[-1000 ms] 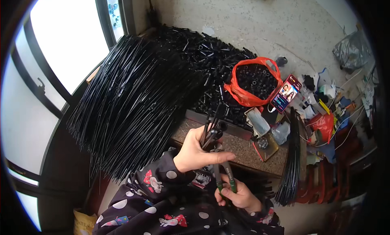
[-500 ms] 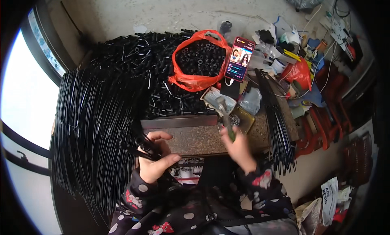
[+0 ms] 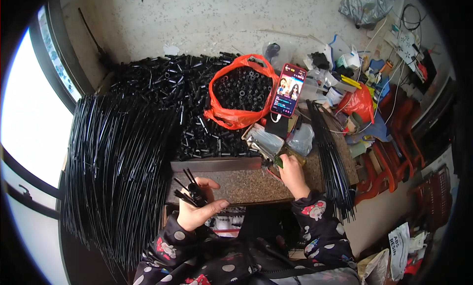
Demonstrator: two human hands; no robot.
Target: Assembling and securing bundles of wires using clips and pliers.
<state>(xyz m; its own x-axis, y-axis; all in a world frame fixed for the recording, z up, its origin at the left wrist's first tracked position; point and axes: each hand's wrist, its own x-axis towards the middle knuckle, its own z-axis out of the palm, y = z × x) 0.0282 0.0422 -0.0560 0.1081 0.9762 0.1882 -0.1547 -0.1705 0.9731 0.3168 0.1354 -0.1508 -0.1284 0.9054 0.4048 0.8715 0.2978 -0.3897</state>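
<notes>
Your left hand (image 3: pixel 192 217) is curled around a small cluster of black parts (image 3: pixel 196 191), short dark rods poking out at its upper end, held above the near edge of the speckled tabletop (image 3: pixel 236 186). Your right hand (image 3: pixel 293 175) has its fingers wrapped about a green-handled tool (image 3: pixel 279 161), well apart from that cluster, so the two are not working together at this instant. The handful seems partly put together, though your fingers and the dark tones hide whether each rod is seated. Plenty looks unjoined: the long black rods (image 3: pixel 118 172) spread at the left, the heap of black tubes (image 3: pixel 162 80) behind, black rings (image 3: pixel 241 90) inside the red bag (image 3: pixel 235 118), and another rod bundle (image 3: pixel 332 159) at the right.
</notes>
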